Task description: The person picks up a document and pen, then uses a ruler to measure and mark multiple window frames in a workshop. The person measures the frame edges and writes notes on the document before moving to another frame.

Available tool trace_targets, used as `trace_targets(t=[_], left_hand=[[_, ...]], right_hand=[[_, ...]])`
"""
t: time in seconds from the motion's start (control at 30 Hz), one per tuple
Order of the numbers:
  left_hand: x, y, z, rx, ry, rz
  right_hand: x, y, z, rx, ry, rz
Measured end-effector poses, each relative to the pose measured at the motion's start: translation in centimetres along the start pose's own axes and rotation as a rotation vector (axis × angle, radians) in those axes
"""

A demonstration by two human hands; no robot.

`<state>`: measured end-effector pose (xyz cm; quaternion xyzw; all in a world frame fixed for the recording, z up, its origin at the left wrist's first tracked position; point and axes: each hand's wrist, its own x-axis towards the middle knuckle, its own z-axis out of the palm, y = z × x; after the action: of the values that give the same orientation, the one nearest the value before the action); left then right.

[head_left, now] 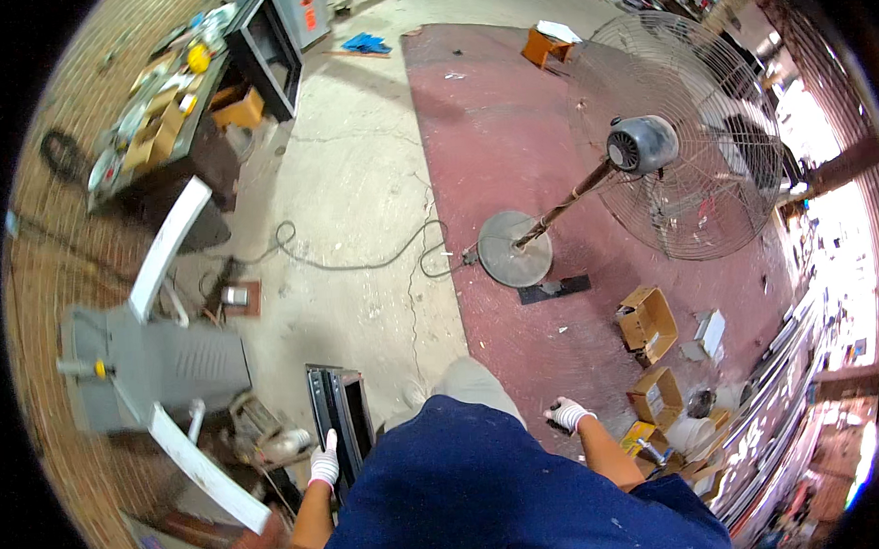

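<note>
My left hand (325,462), in a white knit glove, grips the edge of a black rectangular frame (320,395). The frame stands upright beside my left leg, its thumb-side face showing and my other fingers hidden behind it. Out to my right, away from my body, hangs my right hand (570,414), also gloved. Its fingers are curled, with something dark showing at the palm; whether that is an object or the glove's own palm is unclear.
A large pedestal fan (644,143) stands ahead right, its cable (347,266) trailing over the floor. Cardboard boxes (647,325) and metal bars (754,409) lie right. At left are a grey machine with white arms (162,366) and a cluttered workbench (202,138).
</note>
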<state>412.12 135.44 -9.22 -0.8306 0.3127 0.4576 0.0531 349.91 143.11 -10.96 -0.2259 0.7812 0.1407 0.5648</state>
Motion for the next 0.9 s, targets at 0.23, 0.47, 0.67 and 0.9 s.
trace_targets(t=[0.23,0.47,0.67,0.9], left_hand=[[10.6,14.6,-6.5,-0.039,0.072,-0.012],[15.7,32.8,-11.1,0.049,0.298,-0.207],[23.7,48.2,-15.1,-0.011,0.276,-0.122],[36.6,71.9,-17.5,0.108,0.139,-0.003]], right_hand=[[6.9,-18.4,-8.6,-0.053,-0.047,-0.172],[19.0,-37.8,-22.9,-0.281,-0.021,-0.341],[14.3,-59.5,-42.8,0.071,0.067,-0.343],[20.4,-68.6,-52.2,0.194,0.175,-0.276]])
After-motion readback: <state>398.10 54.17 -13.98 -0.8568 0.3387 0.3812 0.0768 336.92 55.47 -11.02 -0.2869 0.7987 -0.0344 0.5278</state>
